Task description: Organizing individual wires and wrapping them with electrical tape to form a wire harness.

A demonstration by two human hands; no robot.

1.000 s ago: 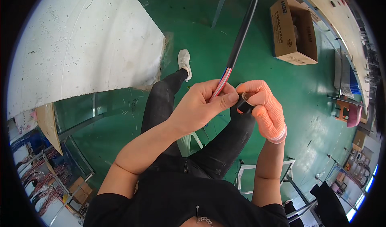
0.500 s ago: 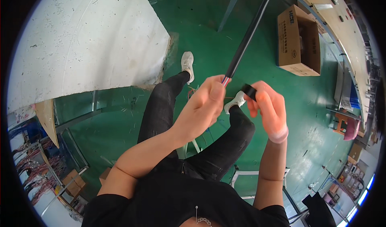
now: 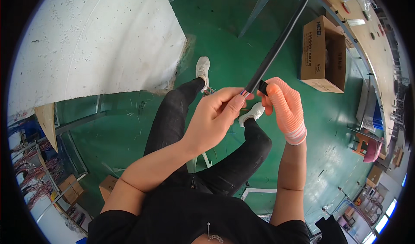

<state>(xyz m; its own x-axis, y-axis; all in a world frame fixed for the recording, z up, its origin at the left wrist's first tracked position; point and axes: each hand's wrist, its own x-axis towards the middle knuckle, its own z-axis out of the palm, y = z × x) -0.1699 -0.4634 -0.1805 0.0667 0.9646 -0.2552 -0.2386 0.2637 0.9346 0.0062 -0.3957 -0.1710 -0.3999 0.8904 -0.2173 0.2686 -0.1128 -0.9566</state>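
A long black-sheathed cable [image 3: 280, 45] slants from the top right down to my bare left hand [image 3: 214, 119]. That hand is closed on its lower end, thumb on top, where a few thin coloured wires [image 3: 245, 93] come out of the sheath. My right hand [image 3: 285, 109], in an orange striped knit glove, is closed on a small roll of black tape [image 3: 263, 87]. The tape sits right beside the cable, just above the exposed wires, and seems to touch it. The cable's far end runs out of view.
An open cardboard box [image 3: 317, 56] stands on the green floor at the right, below a long workbench [image 3: 367, 32] with small items. A white block [image 3: 99, 41] fills the upper left. Wire bundles [image 3: 41, 170] lie on a rack at the lower left.
My right hand has moved left and slightly up with the tape, from apart from the cable to right against it. My left hand keeps its grip; the view has shifted a little.
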